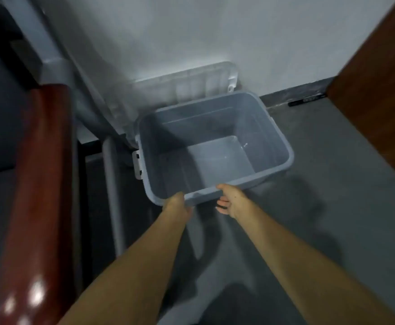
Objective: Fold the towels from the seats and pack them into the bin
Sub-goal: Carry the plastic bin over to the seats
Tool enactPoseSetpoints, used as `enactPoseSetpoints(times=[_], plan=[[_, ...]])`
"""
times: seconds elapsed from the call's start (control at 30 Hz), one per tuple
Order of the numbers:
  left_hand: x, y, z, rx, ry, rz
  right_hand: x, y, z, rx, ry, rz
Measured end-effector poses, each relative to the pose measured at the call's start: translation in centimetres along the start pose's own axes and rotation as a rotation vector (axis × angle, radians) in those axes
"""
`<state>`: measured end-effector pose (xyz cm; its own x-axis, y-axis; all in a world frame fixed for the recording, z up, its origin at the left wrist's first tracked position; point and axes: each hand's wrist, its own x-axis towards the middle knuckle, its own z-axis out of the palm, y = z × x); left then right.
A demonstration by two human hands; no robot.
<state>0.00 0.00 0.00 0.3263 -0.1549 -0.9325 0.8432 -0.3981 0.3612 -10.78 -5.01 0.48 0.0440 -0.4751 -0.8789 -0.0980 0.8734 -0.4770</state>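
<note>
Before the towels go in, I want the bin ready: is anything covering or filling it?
Nothing visible does. The bin is open and bare inside; its lid leans on the wall behind it. The left hand and right hand grip only the near rim, clear of the opening.

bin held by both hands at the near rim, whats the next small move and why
Probably draw the bin toward you, clear of the wall: the left hand and right hand both grip its near rim, it is empty, and no towels are in view.

Seating hall: glossy wooden armrest point(37, 184)
</note>
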Motion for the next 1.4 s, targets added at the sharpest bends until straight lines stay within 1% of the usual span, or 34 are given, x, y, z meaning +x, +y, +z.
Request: enactPoseSetpoints(times=[0.17, 0.27, 0.37, 0.4, 0.47, 0.53, 0.6, 0.63, 0.67, 0.7, 0.73, 0.77, 0.8, 0.83, 0.87, 0.9, 0.97, 1.03, 1.2, 1.27, 1.4], plan=[[7.0, -1.6, 2.0, -0.253, -0.070, 0.003, 8.2, 1.8, 1.3, 0.133, -0.049, 0.033], [10.2, -1.9, 2.1, -0.280, -0.008, 0.057, 10.8, 2.1, 1.5, 0.206, -0.067, 0.031], [9.9, -1.7, 2.1, -0.329, 0.010, 0.064, 11.5, 1.9, 1.6, 0.323, -0.057, 0.015], [9.3, -1.6, 2.1, -0.381, 0.020, 0.059, 11.1, 1.7, 1.6, 0.352, -0.058, 0.003], [6.8, -1.3, 2.2, -0.399, 0.025, 0.035, 9.7, 1.1, 1.3, 0.365, -0.047, 0.008], [4.2, -1.1, 2.3, -0.399, 0.045, 0.036, 6.9, 0.3, 0.5, 0.380, -0.036, 0.011], [-0.5, -0.9, 2.1, -0.352, 0.054, 0.009, 3.1, -0.7, -1.1, 0.382, -0.010, 0.025], [-2.9, -0.7, 1.9, -0.254, 0.030, 0.027, 1.1, -1.2, -2.0, 0.393, 0.003, 0.040], [-5.6, -0.6, 1.8, -0.215, -0.043, 0.024, -1.1, -1.7, -2.9, 0.403, 0.019, 0.052], [-7.9, -0.6, 1.9, -0.285, -0.119, -0.045, -3.0, -2.1, -3.7, 0.424, 0.032, 0.065], [-11.0, -0.6, 2.0, -0.275, -0.172, -0.071, -5.2, -2.5, -4.8, 0.440, 0.045, 0.073], [-14.8, -0.3, 2.1, -0.240, -0.231, -0.100, -8.3, -3.2, -6.1, 0.470, 0.065, 0.083], [-17.1, -0.4, 2.1, -0.154, -0.246, -0.071, -11.1, -3.6, -7.1, 0.512, 0.074, 0.086], [-18.3, -0.7, 2.1, -0.016, -0.207, 0.026, -13.7, -4.0, -8.0, 0.560, 0.075, 0.081], [-20.2, -0.6, 2.4, 0.013, -0.128, 0.018, -16.4, -4.4, -9.1, 0.609, 0.075, 0.078], [-22.2, -0.5, 2.4, 0.020, -0.101, -0.030, -19.1, -4.7, -10.1, 0.659, 0.082, 0.076], [-26.3, -0.9, 2.8, 0.051, -0.132, -0.026, -24.9, -5.5, -12.1, 0.745, 0.092, 0.061], [-31.8, -1.4, 2.5, 0.094, -0.227, -0.035, -31.6, -6.5, -14.3, 0.802, 0.119, 0.024], [-42.5, -4.9, 0.4, 0.136, -0.354, -0.068, -43.8, -4.5, -18.9, 0.956, 0.164, 0.002], [-45.0, -7.3, -1.0, 0.143, -0.377, -0.066, -46.8, -2.1, -20.7, 1.003, 0.173, 0.017], [-48.6, -11.9, -3.7, 0.309, -0.369, -0.040, -51.5, 3.0, -23.8, 1.106, 0.190, 0.027]])
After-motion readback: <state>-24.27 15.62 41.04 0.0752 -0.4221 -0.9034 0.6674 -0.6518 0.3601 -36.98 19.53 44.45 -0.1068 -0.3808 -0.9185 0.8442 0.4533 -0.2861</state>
